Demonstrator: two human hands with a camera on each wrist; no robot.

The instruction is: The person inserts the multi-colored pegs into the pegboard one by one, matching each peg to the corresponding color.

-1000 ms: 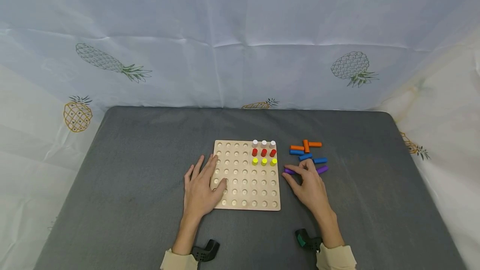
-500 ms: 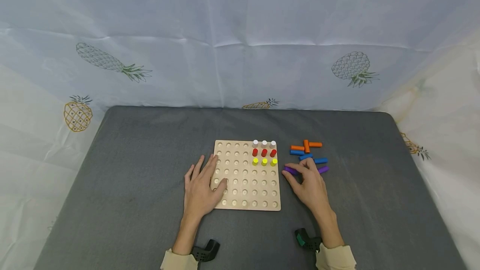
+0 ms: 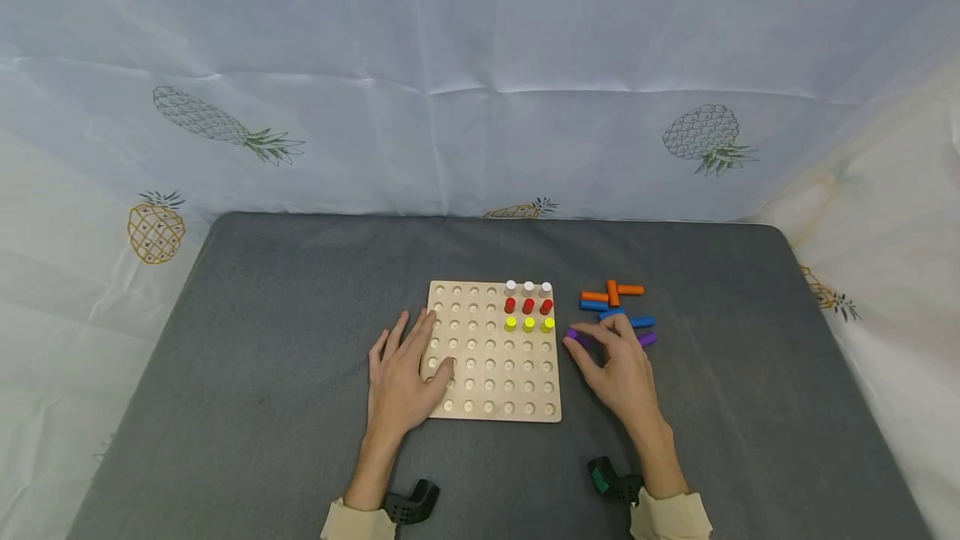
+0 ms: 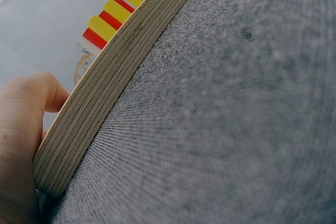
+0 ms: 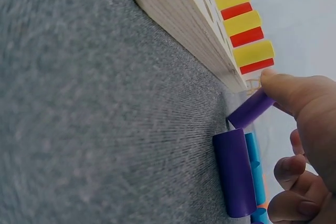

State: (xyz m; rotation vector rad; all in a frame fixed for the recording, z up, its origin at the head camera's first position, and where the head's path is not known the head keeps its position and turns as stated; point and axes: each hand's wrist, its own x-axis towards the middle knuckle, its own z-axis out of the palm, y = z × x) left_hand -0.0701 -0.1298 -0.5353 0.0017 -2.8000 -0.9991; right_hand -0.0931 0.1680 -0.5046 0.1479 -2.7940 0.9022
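Observation:
A wooden pegboard [image 3: 489, 375] lies flat on the grey table. In its far right corner stand white, red [image 3: 528, 306] and yellow pegs [image 3: 528, 325], one row of each colour. My left hand [image 3: 405, 386] rests along the board's left edge with its fingers spread and its thumb over the top. Right of the board, my right hand [image 3: 617, 373] pinches a purple peg [image 5: 251, 108] between thumb and fingertips. That peg is tilted, with one end raised, in the right wrist view. Another purple peg [image 5: 234, 172] lies on the cloth just beside it.
Blue pegs [image 3: 642, 322] and orange pegs [image 3: 613, 293] lie loose beyond my right hand. A purple peg [image 3: 647, 340] shows past its far side. A pale curtain [image 3: 480, 140] with pineapple prints hangs behind the table [image 3: 300, 257].
The purple peg at my right fingertips has tipped from lying flat to having its near-board end raised. My left hand and the board have stayed put.

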